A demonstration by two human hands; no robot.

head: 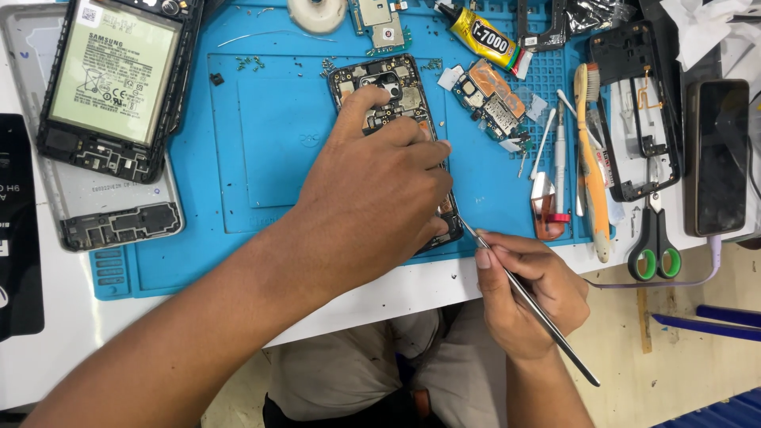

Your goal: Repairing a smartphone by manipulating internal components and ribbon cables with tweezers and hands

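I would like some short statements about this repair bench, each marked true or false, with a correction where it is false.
1. The left hand presses down on an opened phone lying on the blue mat. True.
2. The right hand holds a pair of scissors. False: it holds thin metal tweezers; the scissors lie untouched at the mat's right edge.
3. The tweezers' tip points at the phone's lower right corner. True.
4. A yellow glue tube lies at the top of the mat. True.
5. The toothbrush lies left of the opened phone. False: it lies to the right.
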